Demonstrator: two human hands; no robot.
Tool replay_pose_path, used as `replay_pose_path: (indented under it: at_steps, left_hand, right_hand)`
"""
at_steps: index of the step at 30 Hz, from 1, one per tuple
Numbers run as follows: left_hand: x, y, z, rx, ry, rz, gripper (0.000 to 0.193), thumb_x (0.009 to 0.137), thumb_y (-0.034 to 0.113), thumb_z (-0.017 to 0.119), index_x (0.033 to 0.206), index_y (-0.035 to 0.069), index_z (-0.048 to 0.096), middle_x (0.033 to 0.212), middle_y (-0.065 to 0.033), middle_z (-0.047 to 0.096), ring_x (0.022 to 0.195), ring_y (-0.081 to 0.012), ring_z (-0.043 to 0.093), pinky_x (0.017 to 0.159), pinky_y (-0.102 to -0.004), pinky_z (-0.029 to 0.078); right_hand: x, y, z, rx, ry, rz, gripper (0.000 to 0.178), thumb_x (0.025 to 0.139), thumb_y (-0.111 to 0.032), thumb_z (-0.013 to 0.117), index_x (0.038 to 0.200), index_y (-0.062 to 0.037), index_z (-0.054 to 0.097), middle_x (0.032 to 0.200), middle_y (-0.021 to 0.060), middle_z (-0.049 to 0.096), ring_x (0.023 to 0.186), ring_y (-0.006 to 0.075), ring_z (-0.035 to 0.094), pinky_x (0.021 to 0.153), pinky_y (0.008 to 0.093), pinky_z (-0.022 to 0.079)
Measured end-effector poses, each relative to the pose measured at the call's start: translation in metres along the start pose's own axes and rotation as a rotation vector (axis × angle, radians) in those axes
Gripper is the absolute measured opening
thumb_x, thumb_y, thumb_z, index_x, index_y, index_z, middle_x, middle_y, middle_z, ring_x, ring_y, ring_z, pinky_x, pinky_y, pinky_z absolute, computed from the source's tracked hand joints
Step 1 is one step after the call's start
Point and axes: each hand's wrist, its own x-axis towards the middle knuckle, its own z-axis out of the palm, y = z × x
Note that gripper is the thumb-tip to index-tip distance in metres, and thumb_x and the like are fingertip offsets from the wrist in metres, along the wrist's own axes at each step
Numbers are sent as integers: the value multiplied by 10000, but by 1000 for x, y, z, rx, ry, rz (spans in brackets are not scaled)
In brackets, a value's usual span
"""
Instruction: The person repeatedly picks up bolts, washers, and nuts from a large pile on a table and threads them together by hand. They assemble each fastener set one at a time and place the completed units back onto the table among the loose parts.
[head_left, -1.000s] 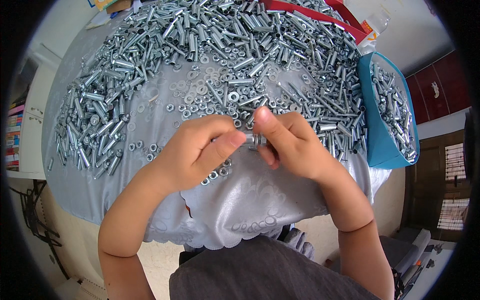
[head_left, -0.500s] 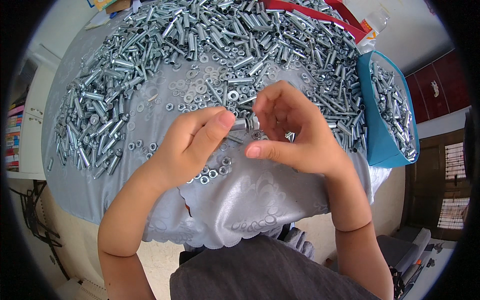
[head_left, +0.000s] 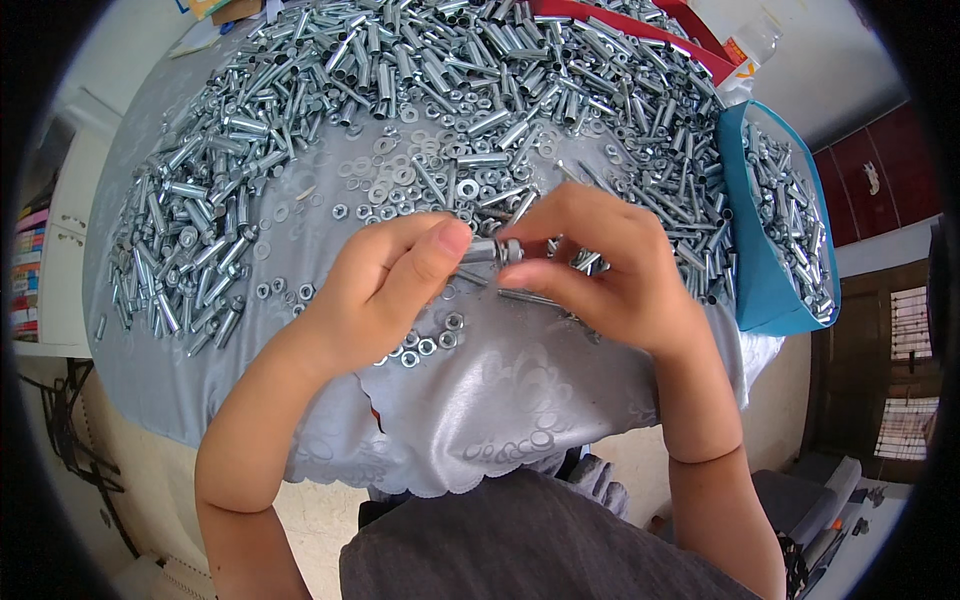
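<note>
Two hands met over the near middle of the grey cloth-covered desk (head_left: 520, 400), and between them you held a short silver metal bolt assembly (head_left: 492, 250), lifted clear of the cloth and lying roughly level. Your left hand (head_left: 385, 290) was closed on its left end, thumb pressed along the shaft; your right hand (head_left: 600, 270) was closed on the right end, fingertips pinching what looked like a nut at the tip.

To do this well, you needed the left grip to stay firm and motionless so only the right fingers turned, and you needed the shaft kept in line with the nut so the thread did not cross. Loose silver nuts (head_left: 425, 345) lay just beneath your left hand, flat washers (head_left: 400, 175) farther off, the great heap of silver sleeves and bolts (head_left: 400, 70) across the far side, and the blue tray (head_left: 755, 270) of finished-looking pieces on the right.
</note>
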Motion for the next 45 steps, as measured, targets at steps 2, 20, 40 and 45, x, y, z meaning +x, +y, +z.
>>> replay_pose_path:
  at_steps: [2,20,40,45]
  left_hand:
    - [1,2,0,19,-19,14,417,930,382,413,661,65,440,579,61,351,554,-35,300,485,-216,271]
    - [1,3,-2,49,-41,-5,380,926,338,439,704,31,466,603,30,366,587,-55,328,518,-234,306]
    - [18,-6,-37,-565,493,296,322,940,339,396,789,61,450,726,-14,407,651,-117,388,665,-282,375]
    - [16,6,-86,-664,914,350,282,952,279,355,900,22,460,778,-26,420,689,-141,392,725,-287,369]
  right_hand:
    - [-5,7,-10,25,-88,-39,348,674,-155,746,959,-46,578,771,38,554,625,149,536,501,241,431]
    - [2,-10,6,141,46,206,157,788,-135,645,860,-20,567,696,75,566,611,175,550,532,286,436]
    - [8,-13,2,785,306,662,344,929,-302,411,685,-61,444,561,12,405,472,91,403,407,213,316]
    - [11,-8,-5,881,481,674,290,924,-286,425,719,-81,432,582,-10,366,518,82,394,423,205,307]
